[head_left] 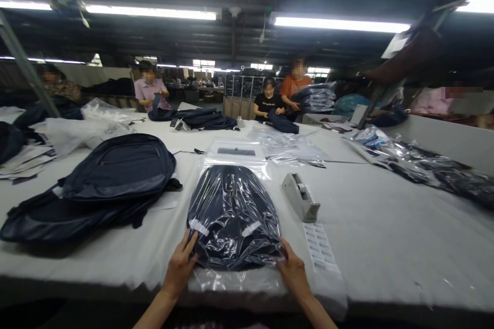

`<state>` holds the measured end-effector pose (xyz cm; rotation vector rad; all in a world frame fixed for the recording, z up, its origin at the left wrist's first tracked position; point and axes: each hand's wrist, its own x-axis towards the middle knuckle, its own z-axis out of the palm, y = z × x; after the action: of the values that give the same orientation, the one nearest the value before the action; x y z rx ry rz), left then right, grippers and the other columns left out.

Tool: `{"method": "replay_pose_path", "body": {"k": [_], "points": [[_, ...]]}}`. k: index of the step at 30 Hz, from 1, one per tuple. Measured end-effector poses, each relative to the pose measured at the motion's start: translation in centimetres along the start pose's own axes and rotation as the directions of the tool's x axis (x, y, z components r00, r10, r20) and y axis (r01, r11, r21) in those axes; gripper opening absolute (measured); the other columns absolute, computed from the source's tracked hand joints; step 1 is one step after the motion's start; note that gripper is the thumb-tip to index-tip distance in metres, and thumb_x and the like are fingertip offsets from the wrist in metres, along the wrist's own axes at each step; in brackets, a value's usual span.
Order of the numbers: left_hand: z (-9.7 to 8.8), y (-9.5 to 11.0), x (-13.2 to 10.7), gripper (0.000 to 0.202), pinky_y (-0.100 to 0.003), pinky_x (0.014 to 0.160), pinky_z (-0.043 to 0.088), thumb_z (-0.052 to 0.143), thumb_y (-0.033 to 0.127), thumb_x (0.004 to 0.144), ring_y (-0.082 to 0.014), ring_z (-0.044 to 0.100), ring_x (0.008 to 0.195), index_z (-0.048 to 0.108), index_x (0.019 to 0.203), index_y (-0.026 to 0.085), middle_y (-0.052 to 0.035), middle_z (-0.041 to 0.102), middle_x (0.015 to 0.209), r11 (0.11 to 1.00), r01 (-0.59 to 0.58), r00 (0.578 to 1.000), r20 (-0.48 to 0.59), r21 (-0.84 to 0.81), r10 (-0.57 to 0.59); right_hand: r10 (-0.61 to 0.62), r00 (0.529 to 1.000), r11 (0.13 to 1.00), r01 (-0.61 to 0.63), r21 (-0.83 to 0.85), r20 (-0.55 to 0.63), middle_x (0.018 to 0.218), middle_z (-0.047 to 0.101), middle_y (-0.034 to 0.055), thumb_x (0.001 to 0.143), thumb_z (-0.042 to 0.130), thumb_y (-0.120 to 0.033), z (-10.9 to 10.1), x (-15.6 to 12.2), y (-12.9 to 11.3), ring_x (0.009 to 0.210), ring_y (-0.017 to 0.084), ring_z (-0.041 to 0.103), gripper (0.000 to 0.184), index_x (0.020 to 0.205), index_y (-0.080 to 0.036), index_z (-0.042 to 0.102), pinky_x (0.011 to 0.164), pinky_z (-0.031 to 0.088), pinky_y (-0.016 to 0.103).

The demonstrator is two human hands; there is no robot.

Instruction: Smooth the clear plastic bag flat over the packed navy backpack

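Note:
In front of me a dark navy backpack (233, 200) lies flat inside a clear plastic bag, with two white pieces showing near its lower part. My left hand (180, 263) grips its lower left edge, thumb on top and the other fingers partly hidden. At the lower right edge my right hand (294, 268) holds the backpack through the film in the same way. The bag's loose end spreads towards the table's front edge, between my wrists.
Unbagged navy backpacks (116, 169) are stacked to the left. A tape dispenser (301, 198) and a barcode label sheet (320, 247) lie to the right. Clear bags (285, 144) lie beyond, bagged goods (436, 164) at far right. Co-workers (268, 100) handle dark goods across the white table (393, 247).

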<state>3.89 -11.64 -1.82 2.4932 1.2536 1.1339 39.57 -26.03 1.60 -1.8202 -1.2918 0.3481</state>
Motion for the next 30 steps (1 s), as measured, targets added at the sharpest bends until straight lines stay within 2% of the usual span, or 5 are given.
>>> {"method": "replay_pose_path", "body": {"k": [5,9,18,23,30], "points": [[-1.5,0.7,-0.1,0.059,-0.06,0.098,0.039,0.058,0.031,0.086,-0.0369,0.047,0.121,0.037,0.141,0.032,-0.0141,0.033,0.15,0.934,-0.113,0.988,-0.058,0.339,0.141,-0.219,0.974,0.944,0.195,-0.267,-0.065,0.13,0.058,0.0096,0.085,0.05,-0.032,-1.2,-0.9,1.5,0.116,0.028,0.057,0.054,0.138,-0.025,0.041,0.097,0.049,0.048],[-3.6,3.5,1.0,0.065,-0.066,0.105,0.023,0.063,0.027,0.082,-0.0381,0.039,0.127,0.036,0.141,0.034,-0.0153,0.026,0.152,0.866,-0.349,0.934,0.058,0.359,0.352,-0.525,0.85,0.721,0.415,-0.555,-0.048,0.142,0.044,0.0145,0.081,0.062,-0.03,-1.4,-1.7,-1.5,0.125,0.037,0.044,0.064,0.14,-0.025,0.038,0.098,0.043,0.056],[-4.2,4.1,3.7,0.026,-0.032,0.077,0.048,0.039,0.008,0.093,-0.0171,0.054,0.084,0.06,0.107,0.014,-0.0136,0.055,0.128,0.642,-0.765,0.564,0.423,-0.055,0.709,-0.671,0.562,0.462,0.827,-0.32,0.484,0.085,0.065,0.0058,0.089,0.045,-0.008,-0.4,0.1,-6.5,0.074,0.017,0.057,0.023,0.092,-0.018,0.065,0.069,0.047,0.031],[-4.6,3.3,2.3,0.023,-0.033,0.071,0.045,0.039,0.011,0.094,-0.0172,0.054,0.077,0.061,0.088,0.014,-0.0115,0.063,0.11,0.638,-0.767,0.551,0.443,-0.066,0.707,-0.676,0.582,0.478,0.813,-0.333,0.452,0.081,0.064,0.0058,0.09,0.042,-0.008,-0.4,-0.7,-5.1,0.071,0.016,0.056,0.024,0.096,-0.015,0.064,0.066,0.047,0.028],[-5.9,7.5,5.9,0.03,-0.035,0.083,0.045,0.041,0.012,0.092,-0.0186,0.056,0.094,0.054,0.119,0.017,-0.0118,0.053,0.133,0.676,-0.699,0.576,0.377,-0.232,0.725,-0.665,0.534,0.489,0.84,-0.235,0.522,0.109,0.062,0.0097,0.089,0.052,-0.023,0.2,-2.1,-7.3,0.094,0.02,0.056,0.024,0.111,-0.021,0.059,0.081,0.045,0.036]]}}
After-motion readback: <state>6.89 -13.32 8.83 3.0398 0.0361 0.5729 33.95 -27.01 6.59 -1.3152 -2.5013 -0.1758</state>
